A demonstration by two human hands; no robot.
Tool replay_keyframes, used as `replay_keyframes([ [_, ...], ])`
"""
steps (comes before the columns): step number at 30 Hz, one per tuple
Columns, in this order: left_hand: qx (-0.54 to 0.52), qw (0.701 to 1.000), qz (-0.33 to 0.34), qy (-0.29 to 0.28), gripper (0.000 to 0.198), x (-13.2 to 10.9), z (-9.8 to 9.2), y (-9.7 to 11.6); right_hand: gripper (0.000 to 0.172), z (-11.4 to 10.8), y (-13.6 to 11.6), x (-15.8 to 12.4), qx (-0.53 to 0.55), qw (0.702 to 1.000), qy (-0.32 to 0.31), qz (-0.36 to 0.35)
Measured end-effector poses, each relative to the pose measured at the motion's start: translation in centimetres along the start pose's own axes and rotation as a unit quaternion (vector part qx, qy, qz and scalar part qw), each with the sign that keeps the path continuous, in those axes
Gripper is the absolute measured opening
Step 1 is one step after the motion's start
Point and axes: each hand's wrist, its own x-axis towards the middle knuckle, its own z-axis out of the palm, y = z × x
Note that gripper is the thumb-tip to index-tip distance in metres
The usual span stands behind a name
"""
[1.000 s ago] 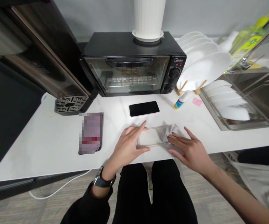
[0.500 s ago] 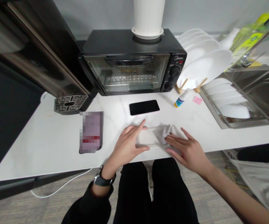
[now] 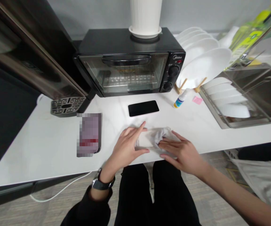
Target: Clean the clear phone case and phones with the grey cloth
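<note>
A clear, rectangular phone case [image 3: 147, 140] lies on the white countertop near its front edge. My left hand [image 3: 125, 147] grips its left end, thumb along the near side and fingers along the far side. With its fingertips, my right hand [image 3: 184, 154] presses a bunched light grey cloth [image 3: 159, 135] onto the right part of the case. The right hand covers some of that end. Just beyond the case lies a phone [image 3: 143, 108], its black screen up.
Behind the phone stands a black toaster oven [image 3: 130, 75] bearing a white pot [image 3: 146, 15]. A small spray bottle [image 3: 179, 99] and pink sticky notes [image 3: 197, 100] are near racked white plates [image 3: 206, 67]. The sink [image 3: 253, 94] is rightward; a blurred-out flat item [image 3: 89, 135] lies left.
My right hand and the cloth have slid left along the case, uncovering its right end. My left hand keeps its grip. The whole view has shifted slightly.
</note>
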Motion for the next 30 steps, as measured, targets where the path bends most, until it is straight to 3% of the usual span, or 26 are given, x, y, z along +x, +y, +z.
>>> replay_keyframes([
  [2, 0.002, 1.000, 0.002, -0.001, 0.116, 0.2, 0.0, 0.0, 0.032, -0.9, 1.4, -0.4, -0.055, 0.998, 0.013, 0.019],
  [4, 0.005, 1.000, 0.006, -0.001, 0.115, 0.3, 0.0, 0.0, 0.038, -0.4, 1.2, 0.8, -0.088, 0.995, 0.025, 0.039],
  [6, 0.011, 1.000, 0.007, 0.002, 0.111, 0.3, 0.0, 0.0, 0.051, 1.3, -0.7, 2.9, -0.078, 0.995, 0.037, 0.042],
  [10, 0.018, 1.000, -0.008, 0.005, 0.103, 0.1, 0.0, 0.0, 0.054, 4.3, -4.6, 4.9, 0.039, 0.998, 0.044, -0.009],
  [12, 0.011, 1.000, -0.007, 0.003, 0.110, 0.0, -0.1, 0.1, 0.045, 3.8, -4.4, 3.5, 0.061, 0.998, 0.030, 0.001],
  [14, 0.005, 1.000, -0.004, 0.001, 0.116, 0.0, -0.1, 0.1, 0.034, 2.1, -2.6, 1.2, 0.051, 0.998, 0.015, 0.019],
  [18, 0.002, 1.000, -0.009, -0.005, 0.114, 0.3, -0.1, 0.1, 0.027, -0.4, 0.7, -0.8, -0.041, 0.997, 0.027, 0.054],
  [22, 0.006, 1.000, 0.000, 0.003, 0.104, 0.4, -0.1, 0.1, 0.054, 2.4, -1.9, 3.1, -0.078, 0.992, 0.064, 0.072],
  [25, 0.005, 1.000, -0.002, 0.005, 0.092, 0.2, -0.1, 0.1, 0.059, 4.7, -4.9, 5.3, 0.011, 0.998, 0.062, 0.019],
  [27, 0.000, 1.000, -0.004, 0.006, 0.096, 0.0, -0.1, 0.1, 0.050, 4.4, -5.2, 4.6, 0.053, 0.998, 0.040, 0.015],
  [30, -0.002, 1.000, -0.004, 0.009, 0.108, 0.0, -0.2, 0.1, 0.036, 1.8, -2.7, 1.3, 0.045, 0.998, 0.009, 0.033],
])
